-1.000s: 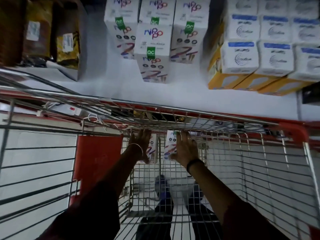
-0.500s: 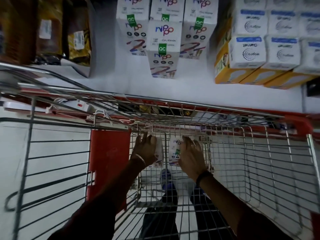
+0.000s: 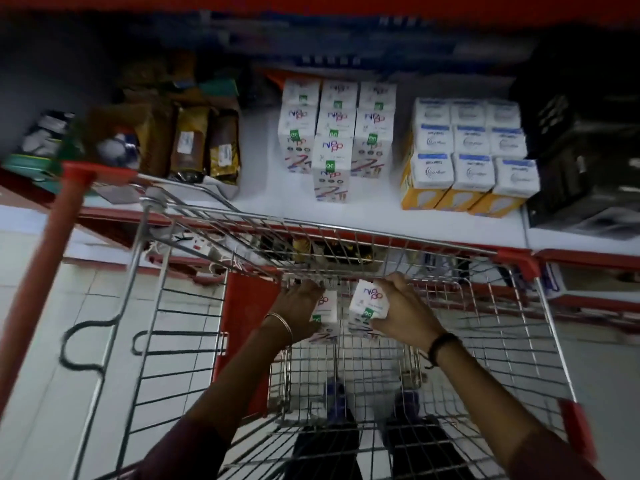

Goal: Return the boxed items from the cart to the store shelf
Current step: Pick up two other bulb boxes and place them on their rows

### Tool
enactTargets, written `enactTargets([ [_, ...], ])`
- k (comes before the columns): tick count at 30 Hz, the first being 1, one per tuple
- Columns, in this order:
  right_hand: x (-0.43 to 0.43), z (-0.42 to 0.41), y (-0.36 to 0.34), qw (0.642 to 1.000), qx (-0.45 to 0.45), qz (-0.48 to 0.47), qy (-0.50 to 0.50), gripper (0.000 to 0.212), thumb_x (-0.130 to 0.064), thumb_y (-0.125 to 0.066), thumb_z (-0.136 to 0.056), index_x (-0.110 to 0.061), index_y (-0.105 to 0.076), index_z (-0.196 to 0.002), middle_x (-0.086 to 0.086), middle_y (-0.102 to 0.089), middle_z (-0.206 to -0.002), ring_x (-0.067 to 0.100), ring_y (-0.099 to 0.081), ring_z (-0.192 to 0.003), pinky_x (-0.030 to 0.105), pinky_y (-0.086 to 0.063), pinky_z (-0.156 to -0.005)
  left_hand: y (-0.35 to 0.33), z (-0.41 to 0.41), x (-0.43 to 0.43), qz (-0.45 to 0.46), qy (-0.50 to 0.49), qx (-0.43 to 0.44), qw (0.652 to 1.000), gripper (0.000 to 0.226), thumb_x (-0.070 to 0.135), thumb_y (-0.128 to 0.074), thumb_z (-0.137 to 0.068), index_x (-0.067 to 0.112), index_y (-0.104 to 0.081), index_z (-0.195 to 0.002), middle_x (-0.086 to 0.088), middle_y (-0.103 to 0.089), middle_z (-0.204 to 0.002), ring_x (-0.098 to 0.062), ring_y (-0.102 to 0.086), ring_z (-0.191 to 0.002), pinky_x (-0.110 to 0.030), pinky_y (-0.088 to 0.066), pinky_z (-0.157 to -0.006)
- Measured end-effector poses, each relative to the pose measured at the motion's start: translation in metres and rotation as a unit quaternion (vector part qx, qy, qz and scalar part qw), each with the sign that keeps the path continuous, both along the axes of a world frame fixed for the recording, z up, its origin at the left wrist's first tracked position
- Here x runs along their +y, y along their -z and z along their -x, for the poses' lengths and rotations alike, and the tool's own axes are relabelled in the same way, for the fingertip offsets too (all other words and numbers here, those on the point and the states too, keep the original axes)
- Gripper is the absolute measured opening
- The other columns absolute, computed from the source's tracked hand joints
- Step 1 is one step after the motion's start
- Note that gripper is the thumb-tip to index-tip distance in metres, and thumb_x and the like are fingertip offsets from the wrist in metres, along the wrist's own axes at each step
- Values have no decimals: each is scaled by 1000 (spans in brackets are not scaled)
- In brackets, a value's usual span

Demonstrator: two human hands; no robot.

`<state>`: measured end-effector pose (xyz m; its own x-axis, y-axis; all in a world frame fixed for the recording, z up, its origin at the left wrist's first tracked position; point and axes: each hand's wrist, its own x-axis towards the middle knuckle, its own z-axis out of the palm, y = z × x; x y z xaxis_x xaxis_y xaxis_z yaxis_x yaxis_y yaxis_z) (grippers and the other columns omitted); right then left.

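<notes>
Inside the wire cart [image 3: 502, 341] both my hands hold small white Nippo boxes with green tags. My left hand [image 3: 298, 313] is wrapped around the left box [image 3: 325, 311], which is mostly hidden by my fingers. My right hand [image 3: 405, 313] grips the right box [image 3: 369, 303] from its right side, its top face tilted up toward me. Both boxes are near the cart's far wall, just below its rim. On the white shelf [image 3: 263, 202] beyond the cart stands a stack of matching Nippo boxes [image 3: 337, 140].
To the right of the stack sit white-and-yellow bulb boxes [image 3: 471, 161], then a black crate [image 3: 585, 157]. Brown and gold pouches [image 3: 194, 147] stand on the shelf's left. The cart's red handle [image 3: 41, 278] runs down the left. A red shelf edge [image 3: 311, 1] hangs overhead.
The view has tilted up, showing more of the shelf. Both hands have closed on the boxes and raised them toward the cart's rim, the right box higher.
</notes>
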<state>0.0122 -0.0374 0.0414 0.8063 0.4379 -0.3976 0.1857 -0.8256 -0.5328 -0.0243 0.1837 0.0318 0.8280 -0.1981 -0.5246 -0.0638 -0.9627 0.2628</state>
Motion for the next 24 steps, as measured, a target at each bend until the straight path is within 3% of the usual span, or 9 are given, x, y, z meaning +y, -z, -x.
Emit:
enactTargets([
  [6, -21, -25, -103, 997, -26, -71, 15, 78, -26, -80, -66, -11, -43, -132, 0, -36, -117, 22, -43, -114, 34, -45, -96, -92, -15, 3, 29, -15, -37, 999, 80, 34, -70, -75, 14, -28, -141, -12, -34, -147, -29, -36, -132, -38, -34, -111],
  [10, -29, -46, -166, 995, -64, -70, -11, 76, -32, -80, -67, -17, -43, -133, -3, -40, -122, 14, -41, -113, 27, -38, -90, -166, -33, 10, 22, -13, -64, 998, 77, 39, -71, -74, 14, -36, -138, -12, -41, -139, -28, -40, -128, -35, -36, -106],
  [15, -27, -78, -223, 991, -121, -60, -5, 71, -40, -79, -67, -21, -47, -129, 0, -48, -124, 21, -48, -113, 38, -44, -91, -245, -60, 31, 0, -35, -161, 986, 76, 40, -71, -75, 13, -36, -138, -11, -41, -139, -30, -45, -124, -37, -39, -102],
  [19, -12, -103, -233, 986, -155, -64, 4, 68, -29, -78, -71, -17, -47, -129, 3, -45, -126, 22, -46, -115, 28, -35, -87, -260, -89, 54, -53, -68, -194, 977, 77, 37, -70, -77, 19, -31, -140, -10, -29, -150, -33, -42, -129, -44, -41, -103],
  [24, 13, -134, -198, 986, -155, -51, 25, 72, -25, -80, -68, -14, -45, -130, 5, -45, -125, 24, -43, -115, 32, -39, -87, -218, -125, 71, -53, -109, -208, 971, 75, 23, -71, -76, 18, -31, -139, -12, -26, -150, -37, -45, -127, -51, -42, -102],
])
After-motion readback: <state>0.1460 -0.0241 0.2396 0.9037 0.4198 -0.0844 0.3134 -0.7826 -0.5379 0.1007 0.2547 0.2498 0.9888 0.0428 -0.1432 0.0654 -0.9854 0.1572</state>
